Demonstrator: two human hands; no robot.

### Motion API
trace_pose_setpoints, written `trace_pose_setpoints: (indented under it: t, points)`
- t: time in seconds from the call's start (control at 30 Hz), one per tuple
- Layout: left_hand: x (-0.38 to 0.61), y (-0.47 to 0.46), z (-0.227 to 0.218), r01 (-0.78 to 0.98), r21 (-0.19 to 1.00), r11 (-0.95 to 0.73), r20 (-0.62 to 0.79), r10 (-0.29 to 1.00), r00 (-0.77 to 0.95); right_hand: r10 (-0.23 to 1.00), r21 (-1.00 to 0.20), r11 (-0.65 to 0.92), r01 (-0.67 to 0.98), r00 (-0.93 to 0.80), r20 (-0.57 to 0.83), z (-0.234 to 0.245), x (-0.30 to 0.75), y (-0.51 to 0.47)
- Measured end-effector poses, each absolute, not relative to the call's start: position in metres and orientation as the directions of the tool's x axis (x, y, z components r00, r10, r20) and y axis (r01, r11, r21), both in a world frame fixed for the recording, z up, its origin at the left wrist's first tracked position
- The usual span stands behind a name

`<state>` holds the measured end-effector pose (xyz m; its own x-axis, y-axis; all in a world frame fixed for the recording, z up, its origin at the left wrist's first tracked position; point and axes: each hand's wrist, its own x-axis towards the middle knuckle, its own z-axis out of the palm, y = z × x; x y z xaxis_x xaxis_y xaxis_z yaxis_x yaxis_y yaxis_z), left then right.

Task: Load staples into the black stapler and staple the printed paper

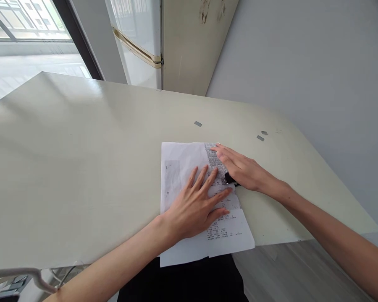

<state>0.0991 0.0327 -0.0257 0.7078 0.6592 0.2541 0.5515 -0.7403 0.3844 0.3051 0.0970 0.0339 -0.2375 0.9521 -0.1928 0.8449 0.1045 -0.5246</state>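
I'm watching from far away through the camera on the head. The paper point(182, 151) lies on the tabletop point(82, 176), right in front of the person, and its bottom pokes out over the near edge. The left hand point(197, 205) is flat on it, fingers spread wide, holding nothing. The right hand point(244, 167) is palm down by the paper's right edge, with its fingers mostly straight. It is over a small black tool point(228, 178) with a shiny metal part, maybe a stapler. I can't tell if the fingers grip it, because the hand hides most of it.

To do this well, I'd want the left hand to push down softly so the paper can't slide or crease. The left fingertips are near the tool, so I'd want them out of its way. I'd line up the tool with the edge first, then press straight down. The low right part of the paper sticks out, so it could get bumped.
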Motion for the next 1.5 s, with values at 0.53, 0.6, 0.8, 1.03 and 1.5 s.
trace_pose_setpoints:
  t: [0.53,0.6,0.8,1.03,1.5]
  points:
    - [0.099,0.032,-0.028,0.562,0.365,-0.742,0.276,0.663,0.696,0.945,-0.510,0.079,0.856,-0.227,-0.236,0.037,0.305,0.101]
    - [0.098,0.031,-0.028,0.573,0.346,-0.743,0.265,0.663,0.700,0.942,-0.533,0.075,0.843,-0.235,-0.239,0.038,0.309,0.102]
    - [0.097,0.030,-0.023,0.591,0.324,-0.739,0.244,0.668,0.703,0.940,-0.523,0.047,0.851,-0.215,-0.266,0.041,0.308,0.103]
    - [0.098,0.031,-0.021,0.592,0.330,-0.735,0.201,0.668,0.717,0.944,-0.445,0.066,0.893,-0.200,-0.262,0.040,0.302,0.101]
    - [0.099,0.030,-0.023,0.591,0.326,-0.738,0.229,0.668,0.708,0.940,-0.378,0.088,0.922,-0.202,-0.274,0.044,0.295,0.098]
